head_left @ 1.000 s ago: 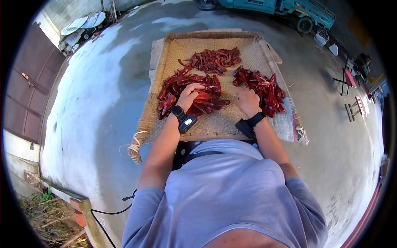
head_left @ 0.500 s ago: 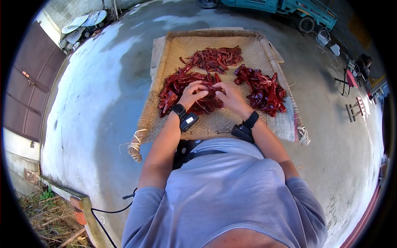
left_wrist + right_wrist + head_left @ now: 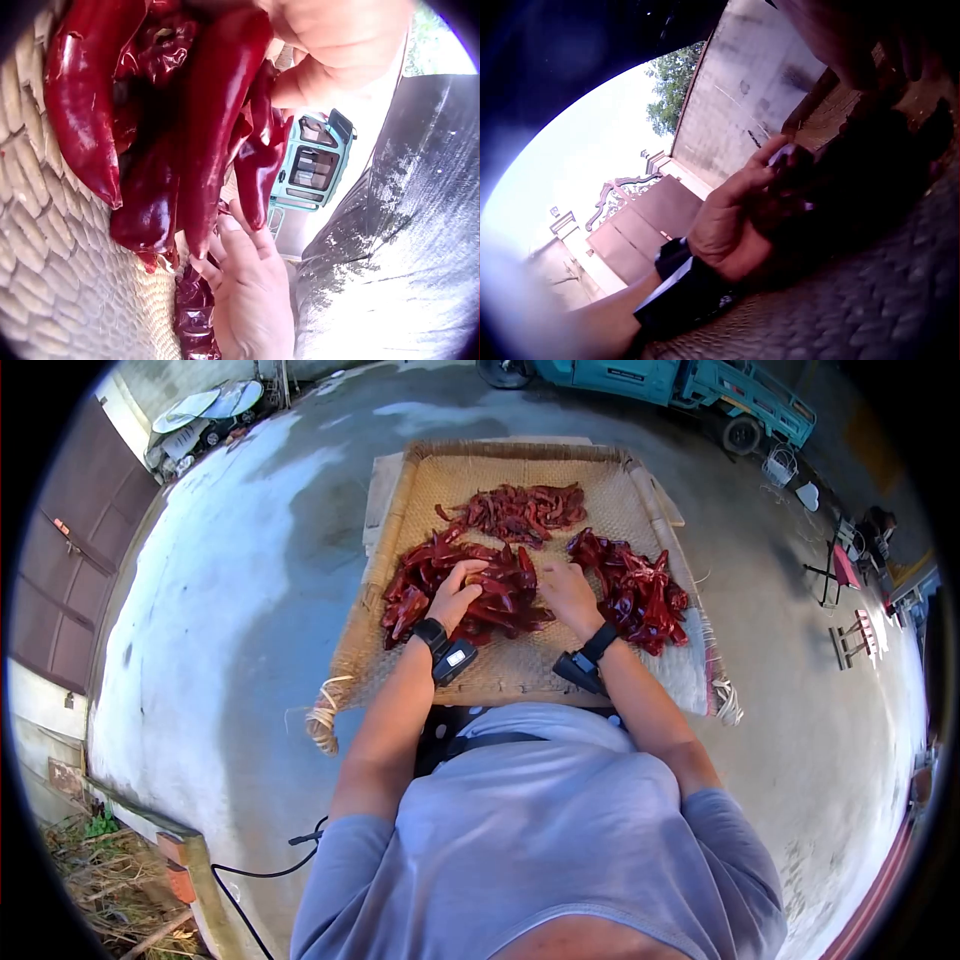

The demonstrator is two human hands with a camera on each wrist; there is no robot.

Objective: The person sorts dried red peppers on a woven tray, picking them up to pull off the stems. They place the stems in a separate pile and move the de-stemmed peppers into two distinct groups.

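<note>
Concrete floor [image 3: 185, 590] all round; teal truck [image 3: 650, 375] far right, beyond the work. Centre: shallow woven tray [image 3: 500, 672] with a raised rim, near edge at the person's waist.

Three piles of red peppers on it. Left pile [image 3: 408, 610] is biggest, near-left. Right pile [image 3: 650, 600] sits near-right, glossy. Far pile [image 3: 515, 510] is a flatter spread toward the far rim. Bare weave between left and right piles.

Left hand [image 3: 455, 597] is on the left pile, fingers curled round peppers there. Right hand [image 3: 570, 600] is low over the bare strip, just right of the left pile, fingers bent; can't tell if it's pinching anything. Right wrist view is too dark to settle it.

Key relation: long pepper [image 3: 217, 112] in front of the left wrist camera. Thick end sits by the left hand, tip points at the right hand; long axis runs roughly left to right. Left hand is nearer the body of it, right hand nearer the tip. Tip overlaps right-hand fingers in that view; contact unclear. From the right hand, left pile lies left, right pile right, both near.
</note>
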